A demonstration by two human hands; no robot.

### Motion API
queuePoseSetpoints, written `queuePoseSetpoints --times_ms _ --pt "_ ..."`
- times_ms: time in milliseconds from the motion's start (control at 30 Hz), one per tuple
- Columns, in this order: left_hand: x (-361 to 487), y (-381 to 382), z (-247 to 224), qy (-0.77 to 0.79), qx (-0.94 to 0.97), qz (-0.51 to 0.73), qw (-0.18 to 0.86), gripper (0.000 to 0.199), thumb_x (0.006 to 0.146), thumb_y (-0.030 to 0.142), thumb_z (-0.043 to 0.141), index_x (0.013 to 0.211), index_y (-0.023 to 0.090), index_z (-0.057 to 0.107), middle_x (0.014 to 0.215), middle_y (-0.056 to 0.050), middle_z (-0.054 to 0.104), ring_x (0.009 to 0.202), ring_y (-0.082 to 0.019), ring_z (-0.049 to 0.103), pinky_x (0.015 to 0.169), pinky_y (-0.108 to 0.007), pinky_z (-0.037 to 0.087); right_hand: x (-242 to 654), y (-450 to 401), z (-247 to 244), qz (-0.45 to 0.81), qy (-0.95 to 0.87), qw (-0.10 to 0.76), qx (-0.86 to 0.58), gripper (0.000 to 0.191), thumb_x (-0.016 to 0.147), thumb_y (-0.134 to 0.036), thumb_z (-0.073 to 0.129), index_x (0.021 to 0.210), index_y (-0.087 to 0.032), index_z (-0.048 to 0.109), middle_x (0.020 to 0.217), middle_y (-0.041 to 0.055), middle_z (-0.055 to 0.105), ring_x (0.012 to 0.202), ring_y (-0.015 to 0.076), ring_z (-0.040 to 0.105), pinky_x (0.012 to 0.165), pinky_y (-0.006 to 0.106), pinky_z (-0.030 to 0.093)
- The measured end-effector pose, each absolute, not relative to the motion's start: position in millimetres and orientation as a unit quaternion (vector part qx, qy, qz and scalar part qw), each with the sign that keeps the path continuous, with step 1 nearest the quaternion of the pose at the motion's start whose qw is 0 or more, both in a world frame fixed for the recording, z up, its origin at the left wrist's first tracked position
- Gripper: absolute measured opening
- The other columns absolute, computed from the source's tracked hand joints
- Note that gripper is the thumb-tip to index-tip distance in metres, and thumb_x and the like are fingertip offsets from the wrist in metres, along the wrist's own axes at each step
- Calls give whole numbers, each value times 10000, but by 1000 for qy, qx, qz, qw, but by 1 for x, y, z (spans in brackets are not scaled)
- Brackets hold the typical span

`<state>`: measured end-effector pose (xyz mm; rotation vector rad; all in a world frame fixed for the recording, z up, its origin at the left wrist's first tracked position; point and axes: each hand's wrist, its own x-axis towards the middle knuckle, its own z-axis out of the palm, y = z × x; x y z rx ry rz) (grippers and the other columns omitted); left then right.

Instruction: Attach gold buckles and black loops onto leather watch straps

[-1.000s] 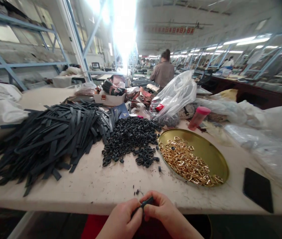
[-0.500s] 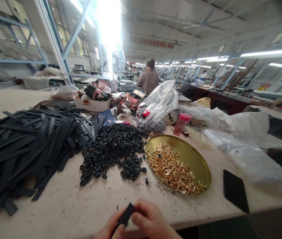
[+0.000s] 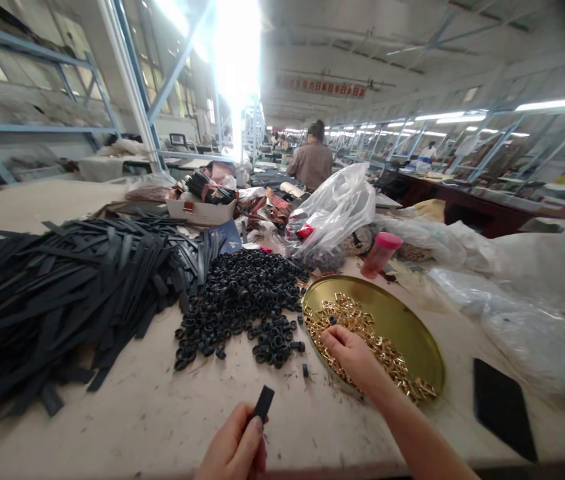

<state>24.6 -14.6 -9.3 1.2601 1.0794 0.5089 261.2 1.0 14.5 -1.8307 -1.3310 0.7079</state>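
Note:
My left hand point(image 3: 239, 440) pinches a short black strap point(image 3: 264, 403) between thumb and fingers, its free end pointing up and away, low over the near part of the table. Out over the left side of a round gold tray point(image 3: 415, 333) is my right hand point(image 3: 345, 348), its thumb and fingertips drawn together at a pile of small gold buckles point(image 3: 350, 307). Whatever lies between those fingertips is too small to make out. A small black loop point(image 3: 332, 321) rests on the buckles by the fingers. Left of the tray spreads a heap of black loops point(image 3: 242, 287).
Long black strips point(image 3: 87, 280) are piled at the left. Behind the tray stand a pink-lidded jar point(image 3: 381, 255) and a clear plastic bag point(image 3: 335, 213). A black flat piece point(image 3: 503, 408) and plastic-wrapped goods point(image 3: 522, 327) lie at the right. A person point(image 3: 312, 160) is farther back.
My right hand has left the strap and reached forward and right to the buckles in the tray. The left hand keeps the strap. The view has shifted slightly.

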Motion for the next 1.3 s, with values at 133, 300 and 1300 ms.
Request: queuePoseSetpoints --times_ms 133,300,1300 --pt "36 -13 11 459 540 248 661 416 711 583 458 831 184 450 454 106 376 335 -54 275 347 -178 213 216 -28 18 555 -387 468 -568 346 773 -521 492 671 -190 483 495 -69 375 440 81 314 449 221 245" --pt "28 -20 26 471 530 226 668 285 681 458 532 681 191 433 375 123 322 295 -35 231 333 -176 163 166 -58 12 712 -307 440 -452 350 728 -479 592 612 -169 480 455 -75 391 403 49 281 435 218 157" --pt "-4 -49 6 451 747 112 476 281 876 340 302 838 186 534 828 -62 635 738 -187 565 642 -237 375 126 -76 -19 690 -77 593 -408 271 547 -303 798 710 -155 638 565 -35 607 471 46 506 465 157 412"
